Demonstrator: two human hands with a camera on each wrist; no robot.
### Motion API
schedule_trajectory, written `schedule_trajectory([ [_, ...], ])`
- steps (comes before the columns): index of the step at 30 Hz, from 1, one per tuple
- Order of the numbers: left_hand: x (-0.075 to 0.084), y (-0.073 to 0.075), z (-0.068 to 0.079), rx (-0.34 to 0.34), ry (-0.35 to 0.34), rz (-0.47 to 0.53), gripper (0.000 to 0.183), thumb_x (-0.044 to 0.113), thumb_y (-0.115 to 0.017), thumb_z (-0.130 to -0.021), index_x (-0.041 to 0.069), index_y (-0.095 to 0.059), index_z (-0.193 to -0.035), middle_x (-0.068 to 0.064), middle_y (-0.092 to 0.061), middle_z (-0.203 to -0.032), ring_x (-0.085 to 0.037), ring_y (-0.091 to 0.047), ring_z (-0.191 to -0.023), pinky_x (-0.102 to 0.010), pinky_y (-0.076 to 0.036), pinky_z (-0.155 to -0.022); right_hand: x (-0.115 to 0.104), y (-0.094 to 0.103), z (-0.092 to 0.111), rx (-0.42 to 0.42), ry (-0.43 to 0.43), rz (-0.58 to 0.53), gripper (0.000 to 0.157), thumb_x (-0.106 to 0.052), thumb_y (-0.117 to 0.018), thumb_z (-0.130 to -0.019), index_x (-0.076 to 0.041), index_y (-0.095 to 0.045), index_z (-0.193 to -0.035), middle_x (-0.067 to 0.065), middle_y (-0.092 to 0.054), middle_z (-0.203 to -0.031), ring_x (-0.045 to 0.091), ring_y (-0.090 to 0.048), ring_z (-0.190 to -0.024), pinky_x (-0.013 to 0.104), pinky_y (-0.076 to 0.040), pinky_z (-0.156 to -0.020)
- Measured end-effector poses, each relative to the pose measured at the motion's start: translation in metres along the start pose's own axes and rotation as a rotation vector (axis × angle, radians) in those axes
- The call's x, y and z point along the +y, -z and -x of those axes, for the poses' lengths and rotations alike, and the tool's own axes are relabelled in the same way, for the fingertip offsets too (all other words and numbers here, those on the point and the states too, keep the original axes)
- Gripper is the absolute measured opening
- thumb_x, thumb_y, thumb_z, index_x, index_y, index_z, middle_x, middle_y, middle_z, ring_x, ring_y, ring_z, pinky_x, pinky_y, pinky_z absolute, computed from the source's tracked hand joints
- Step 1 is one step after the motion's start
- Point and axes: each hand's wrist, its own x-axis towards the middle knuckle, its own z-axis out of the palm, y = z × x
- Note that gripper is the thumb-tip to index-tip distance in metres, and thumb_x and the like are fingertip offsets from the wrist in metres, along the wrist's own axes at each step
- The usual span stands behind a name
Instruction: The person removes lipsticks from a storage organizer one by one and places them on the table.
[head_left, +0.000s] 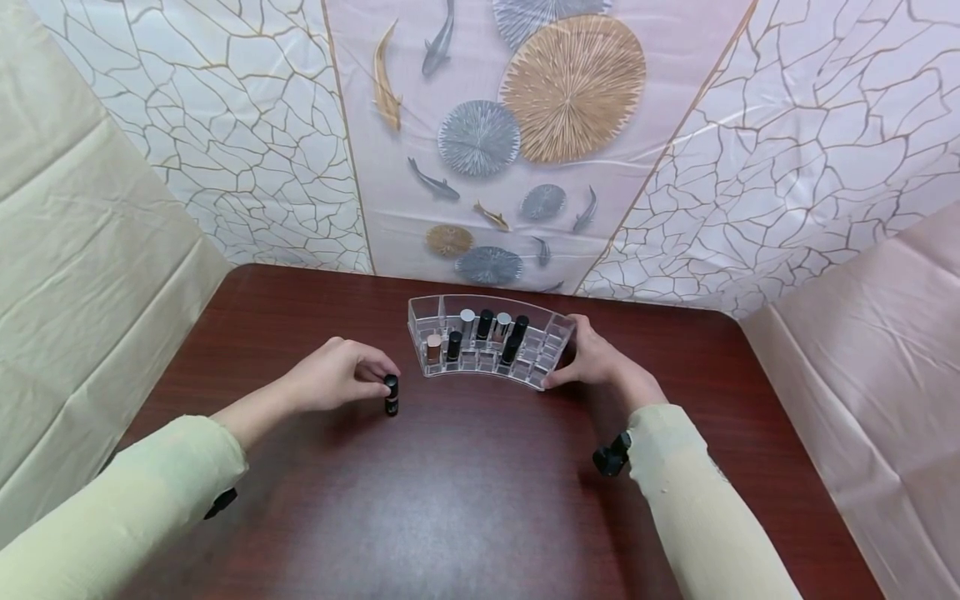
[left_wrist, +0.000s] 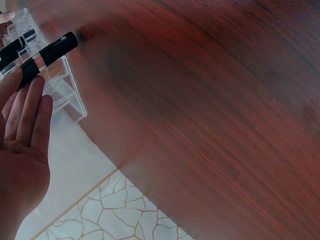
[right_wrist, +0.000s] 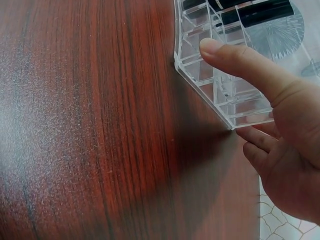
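Observation:
My left hand pinches a black lipstick tube by its top, between thumb and fingers, to the left of a curved clear lipstick organizer. In the left wrist view the tube shows a shiny band around its middle. My right hand grips the organizer's right end. Its thumb lies over the front compartments in the right wrist view, with the other fingers around the end wall. Several tubes stand in the organizer, among them a rose-capped one, black ones and silver-capped ones.
The dark red wood-grain table carries the organizer near its back edge. Behind it hangs a patterned cloth with fish and round motifs. Plain beige cloth closes in the sides. A black wrist camera sits at the right sleeve.

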Motion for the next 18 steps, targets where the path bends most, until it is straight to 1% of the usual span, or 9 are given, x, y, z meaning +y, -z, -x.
schedule_trajectory([
  [6, -0.0020, -0.0016, 0.0033, -0.004, -0.019, 0.008, 0.018, 0.004, -0.083, -0.092, 0.001, -0.080, -0.109, -0.002, -0.081, -0.100, -0.016, -0.079, -0.093, -0.027, -0.063, -0.082, -0.0009, -0.0001, 0.0003, 0.003, 0.000, 0.001, 0.124, -0.022, -0.102, -0.070, 0.006, -0.017, -0.156, 0.034, -0.050, -0.142, 0.044, -0.047, -0.137, 0.053, -0.033, -0.121],
  [13, -0.0047, -0.0031, 0.0070, -0.016, -0.030, 0.000, 0.018, 0.003, -0.084, -0.091, 0.002, -0.080, -0.108, -0.001, -0.081, -0.100, -0.015, -0.079, -0.093, -0.025, -0.063, -0.082, -0.0025, -0.0003, 0.0007, -0.013, -0.012, -0.006, 0.124, -0.022, -0.101, -0.071, 0.006, -0.016, -0.156, 0.034, -0.050, -0.143, 0.044, -0.046, -0.137, 0.053, -0.033, -0.121],
  [18, -0.0038, -0.0033, 0.0082, -0.021, -0.043, 0.014, 0.017, 0.003, -0.084, -0.091, 0.002, -0.080, -0.107, -0.001, -0.081, -0.098, -0.015, -0.079, -0.092, -0.024, -0.063, -0.081, -0.0037, 0.0003, 0.0009, -0.019, -0.015, -0.008, 0.122, -0.021, -0.100, -0.072, 0.006, -0.015, -0.156, 0.033, -0.051, -0.140, 0.043, -0.046, -0.137, 0.052, -0.032, -0.120],
])
